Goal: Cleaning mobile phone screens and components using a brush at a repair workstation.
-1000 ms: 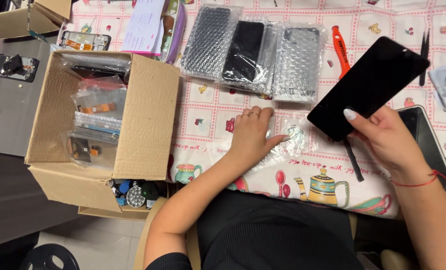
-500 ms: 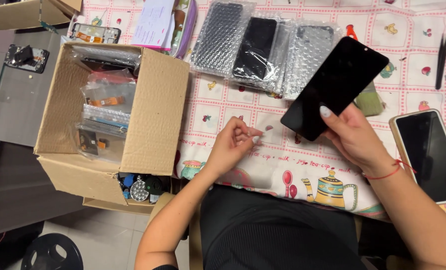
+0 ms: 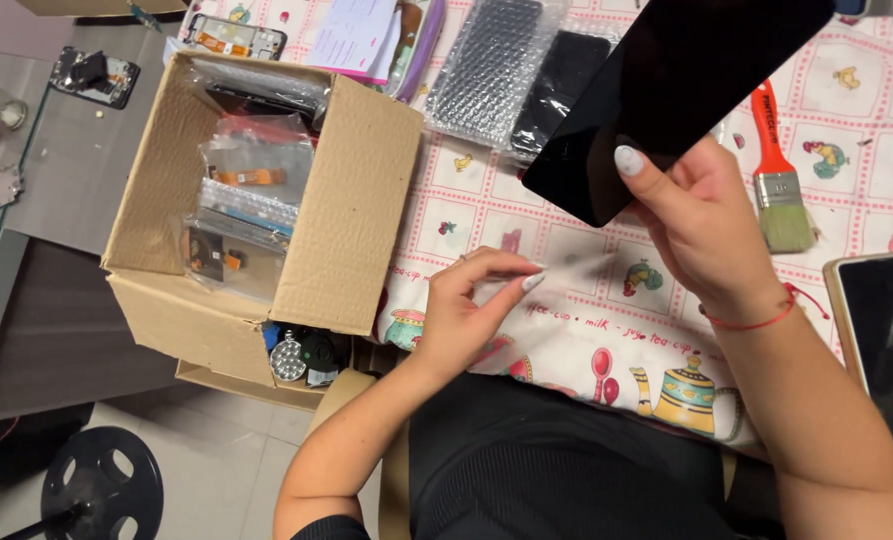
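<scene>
My right hand (image 3: pixel 702 225) holds a large black glass phone screen panel (image 3: pixel 667 90) by its lower end, tilted up over the patterned tablecloth (image 3: pixel 587 330). My left hand (image 3: pixel 472 310) hovers near the table's front edge with thumb and fingers pinched together. They seem to grip the end of a thin clear film (image 3: pixel 572 270) that stretches faintly toward my right hand. The two hands are apart, the left one lower and further left.
An open cardboard box (image 3: pixel 357 200) of bagged parts stands at the left. Bubble-wrap pouches (image 3: pixel 497 60) lie behind, one with a dark screen inside. An orange-handled brush (image 3: pixel 777 180) and a phone (image 3: pixel 887 340) lie to the right. Papers (image 3: pixel 357 35) sit at the back.
My right hand has lifted the black panel higher and closer to the camera. My left hand rose from lying flat on the cloth and pinched its fingers together.
</scene>
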